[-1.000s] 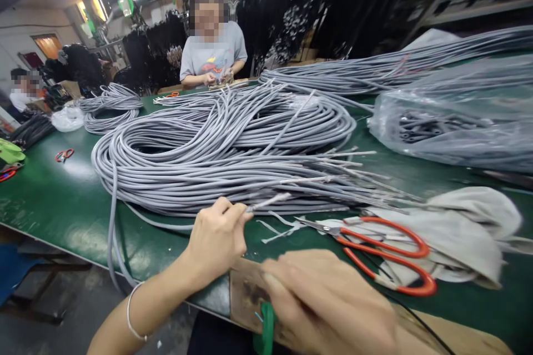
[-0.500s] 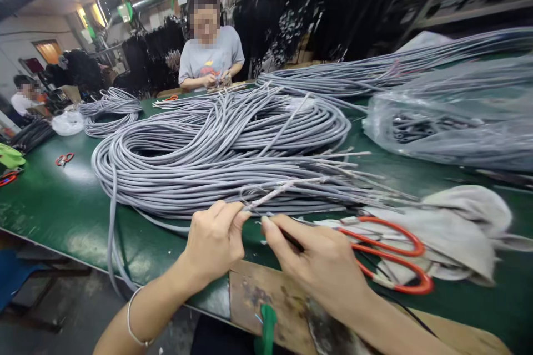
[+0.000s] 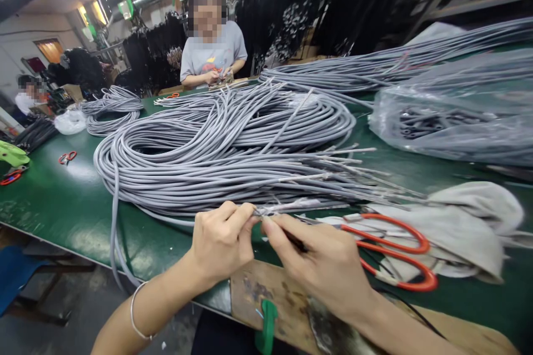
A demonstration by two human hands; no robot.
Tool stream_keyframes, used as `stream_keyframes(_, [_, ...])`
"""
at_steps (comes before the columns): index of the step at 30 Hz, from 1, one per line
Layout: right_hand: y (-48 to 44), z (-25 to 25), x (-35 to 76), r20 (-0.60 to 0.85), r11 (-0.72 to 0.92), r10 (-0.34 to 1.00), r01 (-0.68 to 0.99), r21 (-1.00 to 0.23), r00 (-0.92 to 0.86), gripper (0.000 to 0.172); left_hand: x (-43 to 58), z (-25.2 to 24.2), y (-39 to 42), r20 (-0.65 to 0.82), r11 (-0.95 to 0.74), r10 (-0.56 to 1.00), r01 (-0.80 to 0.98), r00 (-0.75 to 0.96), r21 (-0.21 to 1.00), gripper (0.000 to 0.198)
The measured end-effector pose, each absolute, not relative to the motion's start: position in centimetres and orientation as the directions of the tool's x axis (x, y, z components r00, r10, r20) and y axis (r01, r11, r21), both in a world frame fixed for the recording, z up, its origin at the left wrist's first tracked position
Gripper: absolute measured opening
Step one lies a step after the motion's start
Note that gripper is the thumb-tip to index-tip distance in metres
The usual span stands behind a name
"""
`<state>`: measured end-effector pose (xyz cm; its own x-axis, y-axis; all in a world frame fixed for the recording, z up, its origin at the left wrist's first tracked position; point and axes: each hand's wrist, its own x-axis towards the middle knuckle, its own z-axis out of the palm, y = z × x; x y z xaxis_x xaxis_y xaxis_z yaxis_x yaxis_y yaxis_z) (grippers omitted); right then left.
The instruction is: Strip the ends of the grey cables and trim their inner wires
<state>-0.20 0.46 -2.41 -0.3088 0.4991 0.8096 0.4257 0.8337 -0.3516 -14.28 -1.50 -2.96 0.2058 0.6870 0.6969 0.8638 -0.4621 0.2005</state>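
My left hand pinches the stripped end of a grey cable between thumb and fingers at the near edge of the green table. My right hand is closed too, its thumb and forefinger meeting the left hand's fingertips on the same cable end. The cable runs from a big coil of grey cables just behind my hands. Red-handled scissors lie right of my right hand, partly on a grey cloth.
A clear plastic bag of cables sits at the right, more grey cable bundles at the left. A person in a grey shirt works across the table. Small red scissors lie left. A wooden board with a green strap is below my hands.
My right hand came up from the table edge to the cable end and now pinches it beside my left hand. The cable end has dropped lower toward the table.
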Motion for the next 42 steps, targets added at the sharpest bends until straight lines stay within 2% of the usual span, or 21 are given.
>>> stream_keyframes(3, [-1.0,-2.5,-0.5,0.854,0.954,0.265,0.25,-0.165,-0.449,0.038,-14.6,-3.1,-1.0,0.546,-0.309,0.82,0.935,0.171,0.172,0.027])
stream_keyframes(5, [-1.4,-2.6,-0.6,0.829,0.977,0.206,0.158,-0.144,-0.52,0.041,-14.8,-3.0,-0.7,0.478,-0.246,0.869,0.951,0.13,0.189,0.025])
stream_keyframes(6, [-1.3,-2.7,-0.6,0.819,0.969,0.24,0.18,-0.169,-0.521,0.041,-14.9,-2.9,-0.6,0.474,-0.246,0.872,0.947,0.123,0.207,0.024])
stream_keyframes(9, [0.1,-2.8,-0.3,0.825,0.895,0.388,0.382,-0.231,-0.41,0.038,-15.0,-2.4,-0.8,0.518,-0.298,0.844,0.924,0.136,0.242,0.025])
stream_keyframes(12, [1.6,-2.8,0.1,0.844,0.844,0.416,0.49,-0.219,-0.339,0.038,-15.0,-2.1,-1.1,0.556,-0.337,0.815,0.915,0.165,0.222,0.026])
stream_keyframes(25, [2.1,-2.8,0.3,0.812,0.815,0.453,0.541,-0.21,-0.367,0.044,-15.0,-2.2,-1.1,0.694,-0.416,0.682,0.903,0.231,0.108,0.025])
stream_keyframes(32, [2.2,-2.6,0.2,0.78,0.799,0.529,0.507,-0.324,-0.335,0.044,-14.5,-2.3,-1.3,0.636,-0.459,0.697,0.887,0.33,0.044,0.031])
stream_keyframes(34, [1.9,-2.5,0.3,0.799,0.82,0.5,0.481,-0.311,-0.335,0.041,-14.5,-2.2,-1.4,0.614,-0.449,0.725,0.89,0.312,0.078,0.031])
stream_keyframes(38, [1.3,-2.6,0.3,0.845,0.879,0.402,0.407,-0.248,-0.353,0.033,-14.4,-2.1,-1.5,0.526,-0.449,0.805,0.86,0.273,0.241,0.029])
stream_keyframes(42, [1.1,-3.0,0.3,0.859,0.92,0.329,0.34,-0.197,-0.392,0.028,-14.4,-1.8,-1.4,0.501,-0.421,0.841,0.829,0.204,0.369,0.027])
